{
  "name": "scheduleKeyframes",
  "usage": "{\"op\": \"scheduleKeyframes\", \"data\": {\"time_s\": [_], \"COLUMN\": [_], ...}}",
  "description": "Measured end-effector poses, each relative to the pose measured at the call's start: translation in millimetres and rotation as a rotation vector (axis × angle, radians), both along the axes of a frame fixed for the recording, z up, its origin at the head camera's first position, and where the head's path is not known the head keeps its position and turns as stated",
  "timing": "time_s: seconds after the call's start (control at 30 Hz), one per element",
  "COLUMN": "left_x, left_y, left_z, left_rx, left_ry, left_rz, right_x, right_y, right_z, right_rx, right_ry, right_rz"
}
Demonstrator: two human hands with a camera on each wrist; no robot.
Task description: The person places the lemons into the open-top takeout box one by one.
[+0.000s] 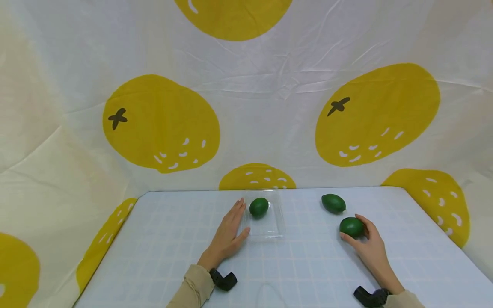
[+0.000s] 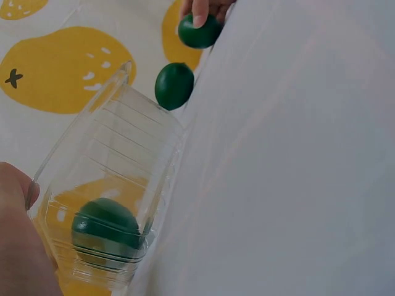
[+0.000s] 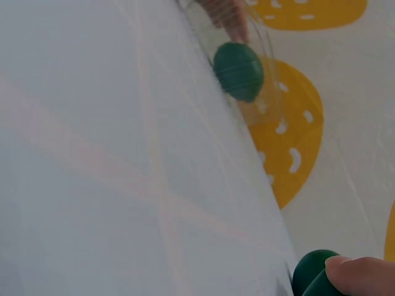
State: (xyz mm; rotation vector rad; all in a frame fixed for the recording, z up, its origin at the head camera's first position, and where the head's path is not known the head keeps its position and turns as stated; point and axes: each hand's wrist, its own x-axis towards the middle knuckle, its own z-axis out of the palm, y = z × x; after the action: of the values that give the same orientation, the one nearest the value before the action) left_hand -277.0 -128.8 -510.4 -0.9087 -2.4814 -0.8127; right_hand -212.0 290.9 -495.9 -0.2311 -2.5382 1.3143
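A clear plastic box [image 1: 274, 231] sits near the back of the table, one dark green lime [image 1: 259, 208] inside it. Along its left side lies my left hand [image 1: 225, 235], fingers straight and the thumb at the near corner. In the left wrist view that hand [image 2: 21, 234] touches the wall of the box [image 2: 117, 142]. My right hand [image 1: 371, 248] pinches a second lime [image 1: 351, 228] between thumb and fingers, to the right of the box. Just behind it on the table is a third lime [image 1: 333, 203]. The right wrist view catches the thumb [image 3: 364, 275] pressed against green fruit.
A pale checked cloth [image 1: 308, 273] covers the table. Behind it hangs a white curtain [image 1: 265, 115] printed with big yellow fruit, which also comes round both sides. A black strap mount [image 1: 223, 280] is on the left wrist, another [image 1: 371, 296] on the right.
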Motion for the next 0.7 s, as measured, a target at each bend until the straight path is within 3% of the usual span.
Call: {"op": "scheduleKeyframes", "data": {"time_s": [0.4, 0.7], "left_x": [0.9, 1.0], "left_y": [0.4, -0.4], "left_z": [0.1, -0.1], "left_rx": [-0.002, 0.006], "left_ry": [0.017, 0.037], "left_rz": [-0.001, 0.001], "right_x": [-0.6, -1.3], "right_y": [0.2, -3.2], "right_z": [-2.4, -2.4], "right_rx": [0.068, 0.099], "right_ry": [0.056, 0.025], "right_rz": [0.033, 0.054]}}
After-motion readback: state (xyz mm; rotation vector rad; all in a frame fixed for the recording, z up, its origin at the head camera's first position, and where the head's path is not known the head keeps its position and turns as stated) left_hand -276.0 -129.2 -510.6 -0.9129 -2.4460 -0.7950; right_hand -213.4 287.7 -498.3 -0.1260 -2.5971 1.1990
